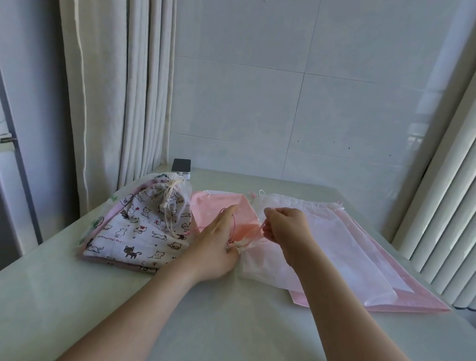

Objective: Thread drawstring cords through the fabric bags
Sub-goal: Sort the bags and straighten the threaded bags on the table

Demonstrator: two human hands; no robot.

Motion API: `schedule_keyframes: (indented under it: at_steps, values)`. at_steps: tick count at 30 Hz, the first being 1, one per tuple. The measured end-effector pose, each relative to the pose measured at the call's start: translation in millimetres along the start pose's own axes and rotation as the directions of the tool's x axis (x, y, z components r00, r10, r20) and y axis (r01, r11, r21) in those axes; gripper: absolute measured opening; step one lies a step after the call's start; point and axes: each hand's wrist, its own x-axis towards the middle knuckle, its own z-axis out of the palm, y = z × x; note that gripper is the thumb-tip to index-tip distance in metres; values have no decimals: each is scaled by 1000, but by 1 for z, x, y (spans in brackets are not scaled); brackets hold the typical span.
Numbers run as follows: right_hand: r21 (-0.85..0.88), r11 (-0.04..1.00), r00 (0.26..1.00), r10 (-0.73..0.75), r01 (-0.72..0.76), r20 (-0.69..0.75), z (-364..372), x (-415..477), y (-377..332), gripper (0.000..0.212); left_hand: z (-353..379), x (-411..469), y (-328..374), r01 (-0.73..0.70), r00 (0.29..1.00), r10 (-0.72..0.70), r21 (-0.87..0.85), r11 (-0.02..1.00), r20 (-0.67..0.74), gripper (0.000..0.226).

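Observation:
A sheer pink-white bag (266, 266) lies on the pale table (225, 330) in front of me, its mouth gathered at the left. My left hand (215, 247) grips that gathered neck, fingers stretched over a thin pink cord (233, 221). My right hand (286, 226) pinches the cord's other strands just to the right and holds them a little above the bag. Under and to the right lies a stack of flat pink and white bags (364, 254).
A pile of cat-print fabric bags (136, 230) sits to the left, topped by a small one tied with a cream cord (170, 196). A dark phone-like device (180, 165) lies at the back. A curtain hangs at left, a radiator stands at right.

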Motion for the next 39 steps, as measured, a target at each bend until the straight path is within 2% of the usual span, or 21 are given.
schedule_keyframes:
  at_steps: [1,4,8,11,15,20,21,23,25,27,28,30,32,33,35,37,39]
  values:
    - [-9,999,999,-47,47,3,2,1,1,22,1,0,-1,-5,1000,5,-9,1000,-3,86]
    - [17,987,986,-161,160,31,5,-1,1,21,1,2,-4,7,1000,-8,-53,999,-10,86]
    - [36,974,964,-225,222,144,8,-3,1,25,1,7,-4,28,998,-36,-132,991,-53,77]
    - [-143,938,940,-289,317,183,14,-4,4,17,1,7,-3,36,995,-46,-119,992,-84,70]
    - [-543,746,923,-305,384,234,21,-5,12,17,1,6,-5,59,995,-66,-91,994,-73,74]
    - [-670,657,933,-162,345,322,21,-4,12,12,-1,7,-4,64,985,-91,-178,982,-149,67]
    - [-649,692,943,-155,315,293,22,-2,14,16,-1,8,-4,36,979,-76,-207,978,-190,64]
    - [-499,843,973,-107,198,204,19,-1,17,24,0,10,-4,-22,963,-58,-293,956,-262,61]
    - [-277,959,986,-17,63,165,15,-1,14,27,-1,11,-3,-47,954,-69,-375,926,-291,62]
    - [13,995,980,96,-100,173,11,-1,8,21,-1,12,-4,-48,955,-79,-412,910,-286,65]
    - [180,969,971,131,-167,198,9,0,5,19,-1,13,-3,-45,957,-84,-428,903,-277,68]
    - [485,834,949,131,-262,287,7,-1,-2,14,0,13,-2,-44,960,-95,-475,879,-264,71]
    - [656,687,937,106,-312,334,7,-2,-5,14,-2,10,2,-41,962,-108,-523,851,-251,69]
    - [672,676,939,88,-302,334,8,-3,-5,17,-3,9,3,-38,964,-111,-540,841,-241,69]
    - [600,772,955,32,-212,296,11,-4,-6,23,-4,8,5,-42,972,-97,-560,827,-216,69]
    - [408,909,967,-25,-83,252,14,-5,-1,19,-6,5,10,-45,982,-69,-566,823,-177,74]
    - [233,972,958,-65,-2,280,18,-8,2,18,-7,3,14,-62,991,-18,-558,828,-136,81]
